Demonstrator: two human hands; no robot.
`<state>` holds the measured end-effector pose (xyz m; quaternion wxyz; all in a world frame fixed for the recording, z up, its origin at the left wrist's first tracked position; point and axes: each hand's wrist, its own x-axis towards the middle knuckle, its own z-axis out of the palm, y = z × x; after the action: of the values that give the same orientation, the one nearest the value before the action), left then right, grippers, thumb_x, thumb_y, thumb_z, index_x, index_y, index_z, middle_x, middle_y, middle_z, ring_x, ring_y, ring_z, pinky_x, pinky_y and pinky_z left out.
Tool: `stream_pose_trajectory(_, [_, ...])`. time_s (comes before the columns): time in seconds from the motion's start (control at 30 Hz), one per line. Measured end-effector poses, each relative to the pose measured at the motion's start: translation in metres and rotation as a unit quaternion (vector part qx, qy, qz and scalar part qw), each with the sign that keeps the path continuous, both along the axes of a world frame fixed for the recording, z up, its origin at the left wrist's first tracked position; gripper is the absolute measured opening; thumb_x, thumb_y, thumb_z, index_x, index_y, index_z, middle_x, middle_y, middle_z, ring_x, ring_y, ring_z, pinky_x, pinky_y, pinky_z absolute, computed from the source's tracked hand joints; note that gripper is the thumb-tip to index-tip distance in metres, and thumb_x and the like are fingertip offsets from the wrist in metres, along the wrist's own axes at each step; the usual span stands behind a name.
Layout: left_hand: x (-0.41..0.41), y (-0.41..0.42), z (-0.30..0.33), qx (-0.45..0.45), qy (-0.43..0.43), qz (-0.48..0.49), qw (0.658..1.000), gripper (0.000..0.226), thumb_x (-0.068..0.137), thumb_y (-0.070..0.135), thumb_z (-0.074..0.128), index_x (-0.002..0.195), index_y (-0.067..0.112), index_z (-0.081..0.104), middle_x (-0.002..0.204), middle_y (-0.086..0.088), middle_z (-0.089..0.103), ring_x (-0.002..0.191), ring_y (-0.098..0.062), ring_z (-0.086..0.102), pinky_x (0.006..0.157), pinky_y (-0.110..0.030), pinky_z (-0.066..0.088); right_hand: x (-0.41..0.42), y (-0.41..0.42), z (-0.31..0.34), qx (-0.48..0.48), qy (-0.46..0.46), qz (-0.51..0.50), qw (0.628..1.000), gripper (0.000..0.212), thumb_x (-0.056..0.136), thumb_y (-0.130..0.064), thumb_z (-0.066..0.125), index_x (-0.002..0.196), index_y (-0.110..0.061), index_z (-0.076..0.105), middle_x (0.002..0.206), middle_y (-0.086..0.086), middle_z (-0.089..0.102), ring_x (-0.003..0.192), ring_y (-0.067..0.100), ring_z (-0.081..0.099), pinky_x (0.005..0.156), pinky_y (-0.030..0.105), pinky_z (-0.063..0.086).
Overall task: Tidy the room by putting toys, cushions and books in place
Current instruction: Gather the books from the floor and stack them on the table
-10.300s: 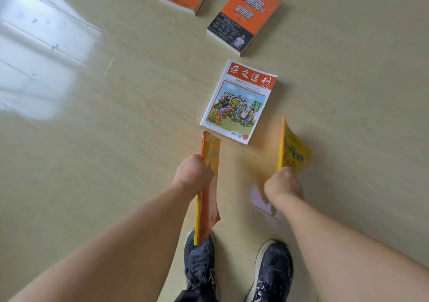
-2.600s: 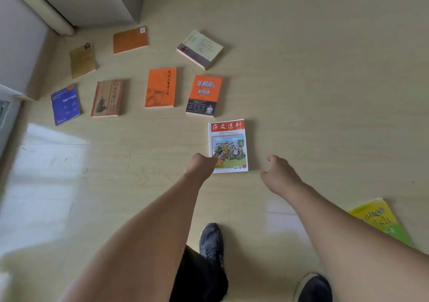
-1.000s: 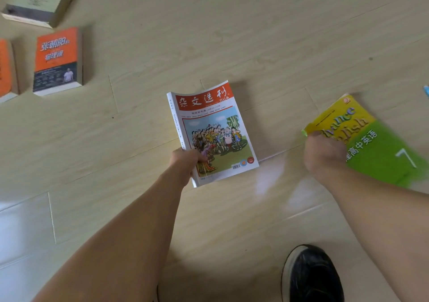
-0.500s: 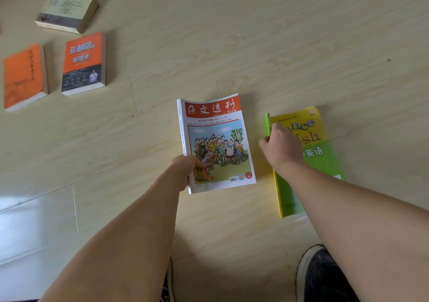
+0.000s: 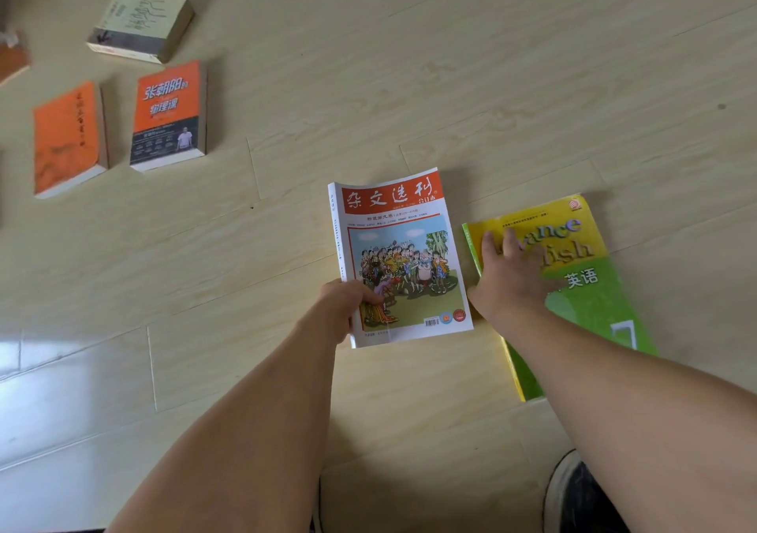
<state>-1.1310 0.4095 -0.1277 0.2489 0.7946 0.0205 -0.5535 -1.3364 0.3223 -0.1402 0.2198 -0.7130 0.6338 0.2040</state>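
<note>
Floor: pale wood planks point(image 5: 512, 81), books scattered flat.
Left hand point(image 5: 342, 311): pinches the lower spine corner of the cartoon-cover magazine point(image 5: 399, 258).
Right hand point(image 5: 510, 278): fingers spread flat on the yellow-green English textbook point(image 5: 581, 278), just beside the magazine; no closed grip.
Progress: early by my judgement; orange physics book point(image 5: 170, 116), plain orange book point(image 5: 67, 139) and cream book point(image 5: 141, 26) lie uncollected.
Change: half a second ago the right hand gripped the textbook's spine edge; now it presses the cover.

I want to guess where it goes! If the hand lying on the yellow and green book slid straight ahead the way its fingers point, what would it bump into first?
Probably nothing: past the yellow-green book, only bare floor shows ahead of the right hand.
</note>
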Motion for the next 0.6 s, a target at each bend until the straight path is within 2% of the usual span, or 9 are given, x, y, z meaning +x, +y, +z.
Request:
stream_pose_trajectory(0.03, [0.0006,-0.0002,0.0000,-0.001,0.002,0.000,1.000,0.047,0.073,-0.007,0.076,0.114,0.005,0.057,0.097,-0.018,0.074,0.082,-0.036,0.073,0.078,-0.054,0.060,-0.0019,0.0024,-0.0016,0.022,-0.008,-0.020,1.000,0.094,0.087,-0.041,0.063,0.152,-0.037,-0.005,0.159,-0.001,-0.012,0.144,0.044,-0.001,0.096,0.078,0.026])
stream_pose_trajectory(0.1, [0.0016,-0.0010,0.0001,-0.001,0.006,-0.003,1.000,0.048,0.072,-0.006,0.077,0.114,0.005,0.057,0.096,-0.018,0.074,0.082,-0.035,0.074,0.077,-0.052,0.060,-0.0046,0.0054,-0.0041,0.040,-0.022,-0.044,0.998,0.098,0.088,-0.035,0.062,0.149,-0.044,-0.014,0.157,-0.004,-0.027,0.144,0.045,-0.013,0.096,0.080,0.023])
stream_pose_trajectory(0.23, [0.0024,-0.0037,0.0019,0.002,0.010,-0.007,1.000,0.048,0.073,-0.005,0.078,0.114,0.004,0.056,0.097,-0.019,0.074,0.082,-0.035,0.074,0.076,-0.050,0.061,-0.0044,0.0075,-0.0065,0.036,-0.025,-0.048,0.998,0.096,0.091,-0.023,0.056,0.148,-0.044,-0.018,0.156,-0.004,-0.030,0.144,0.045,-0.015,0.100,0.075,0.027])
stream_pose_trajectory(0.4, [0.0011,-0.0031,0.0010,-0.004,-0.001,-0.005,1.000,0.046,0.073,-0.006,0.077,0.113,0.004,0.057,0.095,-0.019,0.073,0.082,-0.035,0.073,0.077,-0.051,0.060,-0.0059,0.0062,-0.0054,-0.003,-0.008,-0.027,1.000,0.079,0.096,-0.014,0.042,0.152,-0.038,-0.009,0.160,-0.001,-0.019,0.145,0.045,-0.005,0.098,0.064,0.041])
stream_pose_trajectory(0.53, [0.0012,-0.0032,0.0029,-0.005,-0.001,-0.011,1.000,0.042,0.075,-0.005,0.077,0.110,0.005,0.056,0.097,-0.019,0.073,0.084,-0.035,0.073,0.077,-0.049,0.060,-0.0038,0.0014,-0.0018,-0.029,-0.016,-0.024,0.999,0.072,0.096,-0.011,0.040,0.155,-0.029,0.004,0.163,0.004,-0.003,0.145,0.045,0.005,0.093,0.055,0.048])
stream_pose_trajectory(0.6, [0.0006,-0.0028,0.0057,-0.011,-0.006,-0.011,1.000,0.041,0.076,-0.004,0.077,0.109,0.005,0.055,0.097,-0.018,0.072,0.082,-0.033,0.072,0.071,-0.046,0.061,0.0011,0.0015,0.0010,-0.043,-0.022,-0.029,0.998,0.069,0.095,-0.010,0.042,0.155,-0.024,0.009,0.162,0.008,0.006,0.145,0.045,0.010,0.091,0.052,0.049])
